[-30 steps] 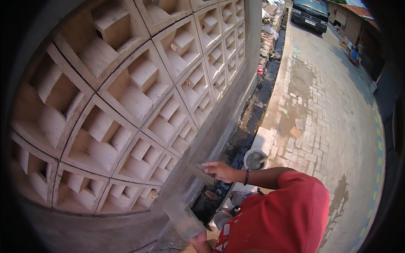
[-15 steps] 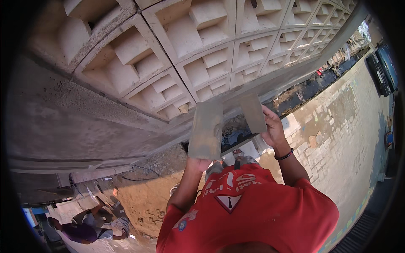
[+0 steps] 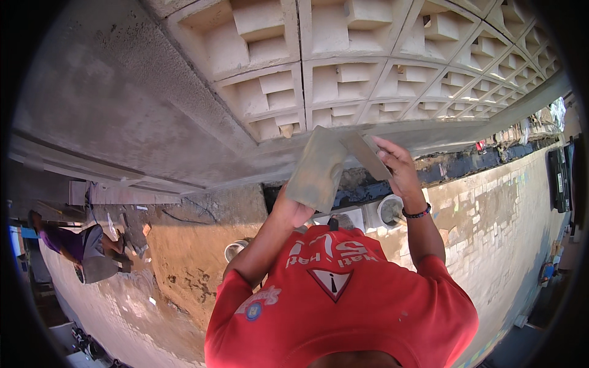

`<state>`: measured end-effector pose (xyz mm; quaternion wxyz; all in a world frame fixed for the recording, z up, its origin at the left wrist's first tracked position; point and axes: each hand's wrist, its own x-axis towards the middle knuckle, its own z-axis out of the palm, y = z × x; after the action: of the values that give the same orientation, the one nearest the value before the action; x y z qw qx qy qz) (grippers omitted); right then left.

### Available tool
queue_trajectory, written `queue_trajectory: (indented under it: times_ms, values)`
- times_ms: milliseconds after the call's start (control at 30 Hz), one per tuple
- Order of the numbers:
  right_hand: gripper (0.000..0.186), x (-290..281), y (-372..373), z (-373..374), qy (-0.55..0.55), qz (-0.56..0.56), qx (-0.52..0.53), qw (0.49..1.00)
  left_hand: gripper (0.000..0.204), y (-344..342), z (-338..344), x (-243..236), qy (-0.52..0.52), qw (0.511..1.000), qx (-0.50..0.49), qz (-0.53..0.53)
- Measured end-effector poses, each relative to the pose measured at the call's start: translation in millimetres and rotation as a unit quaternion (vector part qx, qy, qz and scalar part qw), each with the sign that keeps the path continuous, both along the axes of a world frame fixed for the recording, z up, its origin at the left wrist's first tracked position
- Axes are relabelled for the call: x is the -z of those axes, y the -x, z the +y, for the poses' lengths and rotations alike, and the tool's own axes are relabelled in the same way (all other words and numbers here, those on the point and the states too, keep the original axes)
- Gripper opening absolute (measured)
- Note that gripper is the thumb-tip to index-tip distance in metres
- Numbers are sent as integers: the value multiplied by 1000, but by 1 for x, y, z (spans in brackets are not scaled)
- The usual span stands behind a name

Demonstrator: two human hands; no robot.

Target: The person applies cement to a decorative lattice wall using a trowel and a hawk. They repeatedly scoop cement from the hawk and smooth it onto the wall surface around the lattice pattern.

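Observation:
My left hand (image 3: 294,207) grips a grey, mortar-smeared rectangular board (image 3: 316,172) from below, fingers mostly hidden. My right hand (image 3: 400,172) holds a narrower flat grey tool (image 3: 368,156) by its far side, tilted, its upper end at or very near the board's edge; I cannot tell whether they touch. Beyond both lies the plastered wall ledge (image 3: 423,136), under rows of pale patterned breeze blocks (image 3: 343,73). A red shirt covers my body.
A bucket of grey mix (image 3: 390,210) stands right, another bucket (image 3: 236,250) left. A dark drainage channel (image 3: 442,175) runs along the wall. A co-worker in purple (image 3: 80,245) is at the far left. A dark vehicle (image 3: 559,181) stands on the paved lane (image 3: 503,245).
My view has swung round toward the wall. The two tools have come closer together, and the right one now tilts toward the board in my left hand.

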<state>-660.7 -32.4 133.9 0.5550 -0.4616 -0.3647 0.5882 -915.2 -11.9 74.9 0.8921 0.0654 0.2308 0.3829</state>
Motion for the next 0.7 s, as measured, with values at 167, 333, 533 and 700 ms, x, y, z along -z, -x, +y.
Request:
queue_trajectory:
  times_ms: [167,333,533,700]
  values:
    - [37,25,10,0,19,23,-67,997,36,-4,1,-1,3,1000,1,13]
    - [39,41,4,0,64,101,-105,987,36,-9,-1,-19,25,999,-11,22]
    - [42,65,-1,-6,74,114,-122,983,34,-15,0,4,-2,999,12,38]
    - [41,90,-1,-16,111,182,-84,973,29,-22,6,22,53,994,-16,93]
